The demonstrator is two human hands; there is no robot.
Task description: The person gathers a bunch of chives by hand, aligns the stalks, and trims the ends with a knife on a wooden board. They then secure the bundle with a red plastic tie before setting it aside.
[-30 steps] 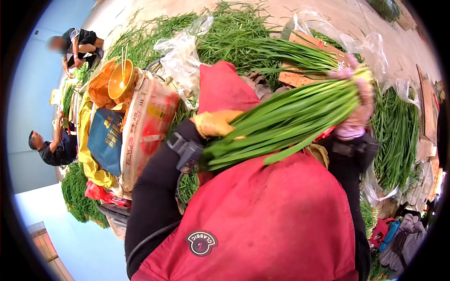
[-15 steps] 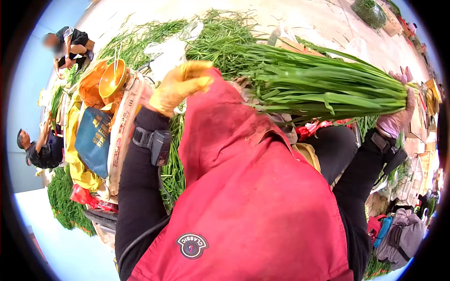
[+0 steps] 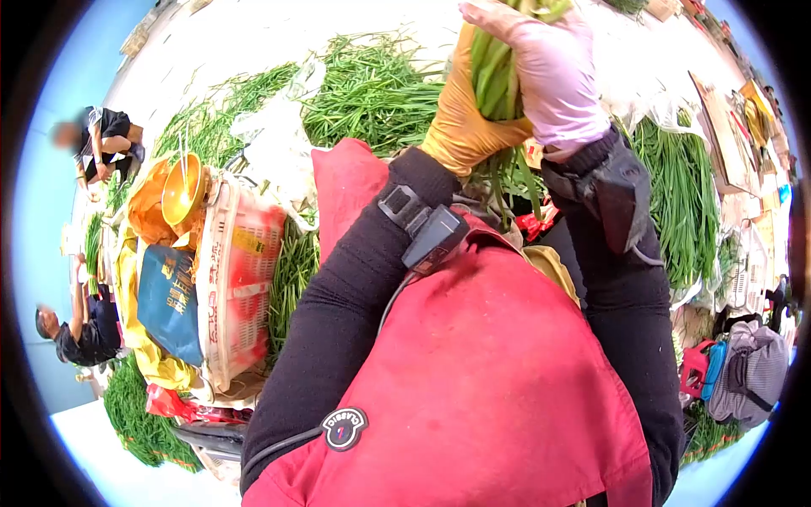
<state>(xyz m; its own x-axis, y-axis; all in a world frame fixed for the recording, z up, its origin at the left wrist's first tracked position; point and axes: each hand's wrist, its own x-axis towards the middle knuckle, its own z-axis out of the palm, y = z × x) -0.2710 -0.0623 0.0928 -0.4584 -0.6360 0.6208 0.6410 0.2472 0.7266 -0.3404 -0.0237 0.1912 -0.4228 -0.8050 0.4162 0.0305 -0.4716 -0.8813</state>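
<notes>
Near the top of the head view, a bunch of long green leafy stalks (image 3: 497, 78) is held upright between my two gloved hands. My left hand (image 3: 469, 122), in a yellow-orange glove, wraps round it from the left. From the right, my right hand (image 3: 564, 80), in a pale pink glove, closes round its upper part. The hands meet at the bunch, and some leaf ends hang below them. The top of the bunch is cut off by the frame edge. Loose green stalks (image 3: 363, 101) lie on the floor beyond my left arm.
At left stand a white-red crate (image 3: 245, 287), a yellow bowl (image 3: 183, 190) and a blue bag (image 3: 169, 300). Two people (image 3: 108, 139) crouch or sit farther left. More green stalks (image 3: 676, 194) lie in clear plastic at right, above a grey bag (image 3: 748, 372).
My right hand has brought the bunch from the far right to the top centre and turned it upright. My left hand, open and apart before, has moved right and taken hold of it.
</notes>
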